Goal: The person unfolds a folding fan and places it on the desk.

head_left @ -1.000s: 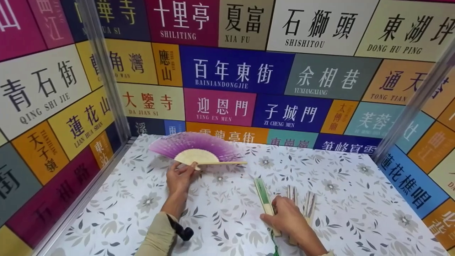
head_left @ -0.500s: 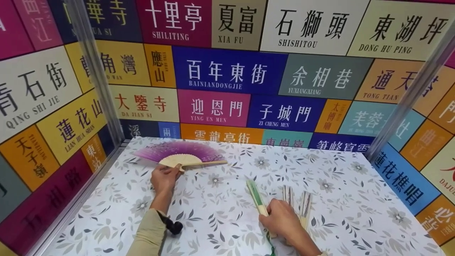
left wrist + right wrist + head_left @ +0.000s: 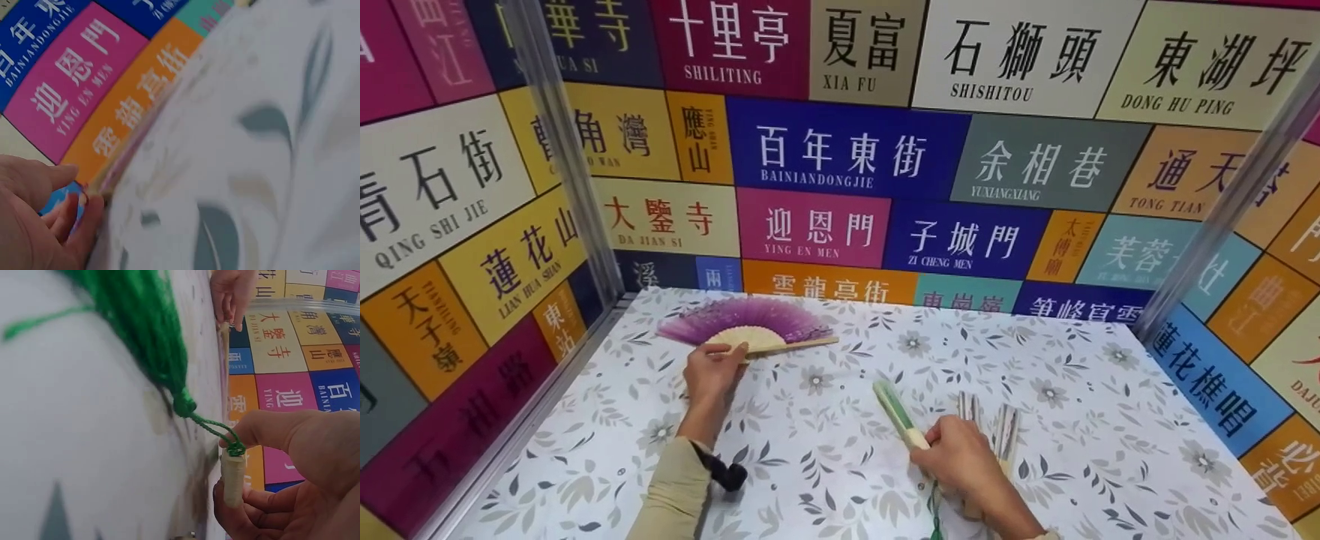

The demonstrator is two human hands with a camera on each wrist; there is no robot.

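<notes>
A spread purple folding fan (image 3: 780, 315) lies at the back left of the table, its pale ribs fanned out. My left hand (image 3: 712, 375) pinches it near the pivot end; in the left wrist view the fan shows only edge-on beside the fingers (image 3: 84, 219). Towards the front right, my right hand (image 3: 960, 454) holds a folded green fan (image 3: 894, 405) by its pale lower end. From that end hangs a green tassel (image 3: 143, 332), large in the right wrist view. Two more folded fans, a patterned one (image 3: 967, 405) and another (image 3: 1006, 426), lie partly hidden behind the right hand.
A white tablecloth (image 3: 810, 450) with grey flowers and leaves covers the table. Panels with place names (image 3: 847, 150) form walls behind and at both sides. Clear upright posts (image 3: 577, 172) stand at the back corners.
The left hand and purple fan have shifted left, and the fan looks slightly less spread than half a second ago. The green fan's top has tilted further left in the right hand.
</notes>
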